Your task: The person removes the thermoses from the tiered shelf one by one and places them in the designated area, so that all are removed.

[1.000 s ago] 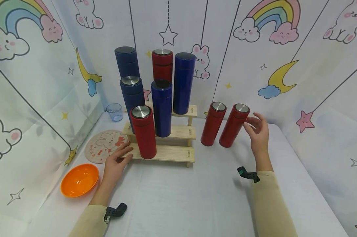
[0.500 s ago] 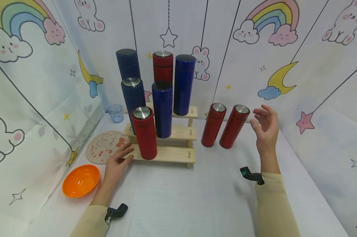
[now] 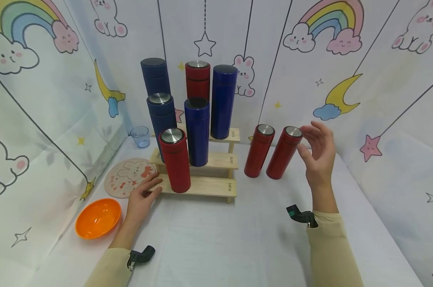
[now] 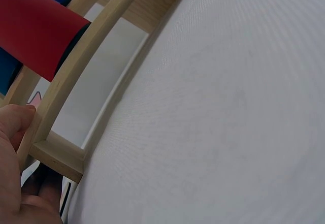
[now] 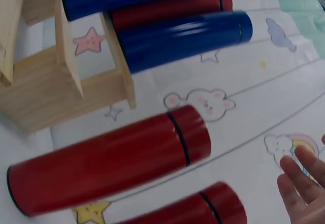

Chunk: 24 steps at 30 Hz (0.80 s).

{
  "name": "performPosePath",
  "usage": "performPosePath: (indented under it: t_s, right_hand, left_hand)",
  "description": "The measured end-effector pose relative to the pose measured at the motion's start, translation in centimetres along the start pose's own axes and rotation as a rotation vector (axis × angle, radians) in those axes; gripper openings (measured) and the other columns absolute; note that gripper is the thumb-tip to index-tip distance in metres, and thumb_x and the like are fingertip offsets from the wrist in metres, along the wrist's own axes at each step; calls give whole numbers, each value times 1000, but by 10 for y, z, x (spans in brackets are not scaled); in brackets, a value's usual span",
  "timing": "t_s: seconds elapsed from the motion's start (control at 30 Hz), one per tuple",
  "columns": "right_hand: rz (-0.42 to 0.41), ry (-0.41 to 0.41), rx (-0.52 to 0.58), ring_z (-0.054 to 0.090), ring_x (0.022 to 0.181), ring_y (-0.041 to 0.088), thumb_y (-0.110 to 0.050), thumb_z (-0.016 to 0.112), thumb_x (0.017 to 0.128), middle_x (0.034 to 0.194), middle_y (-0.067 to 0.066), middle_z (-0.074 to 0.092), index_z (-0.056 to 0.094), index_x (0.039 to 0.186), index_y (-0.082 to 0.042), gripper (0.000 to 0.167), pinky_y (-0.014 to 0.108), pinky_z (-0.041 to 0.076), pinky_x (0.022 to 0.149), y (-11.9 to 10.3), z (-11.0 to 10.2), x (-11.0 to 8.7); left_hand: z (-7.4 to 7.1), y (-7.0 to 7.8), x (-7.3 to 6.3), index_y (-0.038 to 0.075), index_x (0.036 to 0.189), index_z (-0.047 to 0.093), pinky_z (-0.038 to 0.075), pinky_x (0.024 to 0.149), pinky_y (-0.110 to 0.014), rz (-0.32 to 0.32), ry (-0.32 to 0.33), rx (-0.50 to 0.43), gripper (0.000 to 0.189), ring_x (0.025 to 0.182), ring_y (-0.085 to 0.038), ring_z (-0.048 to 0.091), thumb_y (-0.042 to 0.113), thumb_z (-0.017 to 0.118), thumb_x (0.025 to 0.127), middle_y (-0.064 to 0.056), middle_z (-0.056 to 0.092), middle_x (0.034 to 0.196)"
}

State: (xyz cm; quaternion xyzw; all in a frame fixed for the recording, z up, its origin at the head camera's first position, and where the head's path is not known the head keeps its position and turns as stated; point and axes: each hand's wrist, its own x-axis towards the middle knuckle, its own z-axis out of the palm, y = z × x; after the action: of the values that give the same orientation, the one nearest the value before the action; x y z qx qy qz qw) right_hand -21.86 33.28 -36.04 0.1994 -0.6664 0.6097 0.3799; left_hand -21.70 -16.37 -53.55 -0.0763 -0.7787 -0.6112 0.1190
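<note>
My left hand [image 3: 139, 201] holds the left end of a three-step wooden display rack [image 3: 211, 186]; in the left wrist view the thumb lies on its edge and the fingers reach behind the end leg. A red vacuum flask [image 3: 177, 165] with a steel-topped lid stands on the lowest step. Two more red flasks stand on the table to the right, a nearer-to-rack one [image 3: 258, 155] and an outer one [image 3: 282, 159]. Beside the outer flask's lid is my right hand [image 3: 319, 159], fingers relaxed and spread in the right wrist view, holding nothing.
On the middle step are a dark blue flask [image 3: 161, 115] and a glossy blue flask [image 3: 197, 133]; several more stand on the top step. Left of the rack lie a round bunny mat [image 3: 121, 181], an orange bowl [image 3: 98, 219] and a small blue glass [image 3: 141, 137]. Printed cloth encloses the table.
My right hand moved off the outer red flask to the right and up, then came back slightly toward its lid. My left hand, the rack and the flasks stayed put.
</note>
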Motion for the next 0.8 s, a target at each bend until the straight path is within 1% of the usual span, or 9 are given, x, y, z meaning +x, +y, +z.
performPosePath:
  t_s: [0.1,0.23,0.33,0.5,0.7,0.8]
  right_hand:
    - [-30,-37,23,57,130,39,4,71,84,134,33,60,54,148,5,67,42,44,118,1,5,-1]
    - [-26,-83,-23,58,129,39,7,74,82,137,34,59,54,150,3,71,40,47,115,-3,15,-4]
    - [-16,-116,-56,59,129,38,8,74,83,138,32,60,54,151,0,72,40,48,114,-7,23,-6]
    - [-28,-148,-59,59,132,35,7,73,82,138,26,62,54,152,-3,74,41,48,115,-14,37,-11]
    - [-50,-183,0,57,135,37,9,71,80,138,29,61,50,150,7,74,42,47,116,-23,55,-18]
    - [-52,-209,11,57,136,36,9,71,82,139,28,62,49,151,6,73,44,46,117,-25,64,-19]
  left_hand:
    - [0,-1,0,3,136,75,49,90,-10,-7,-1,4,32,139,-19,55,8,74,105,-8,60,156]
    - [1,-2,0,2,137,74,49,90,-9,-12,-4,-1,33,141,-25,54,8,74,104,-9,59,157]
    - [1,-1,0,2,137,74,48,90,-9,-21,-4,7,33,142,-26,53,9,74,105,-8,59,157]
    - [0,1,1,5,137,75,48,91,-9,-27,0,26,32,142,-23,54,11,74,105,-5,60,157]
    - [1,1,1,1,134,75,51,90,-11,8,-5,-15,31,139,-19,56,7,74,104,-11,60,155]
    - [1,0,0,0,134,75,51,89,-10,15,0,-18,31,139,-17,56,6,75,103,-12,61,155]
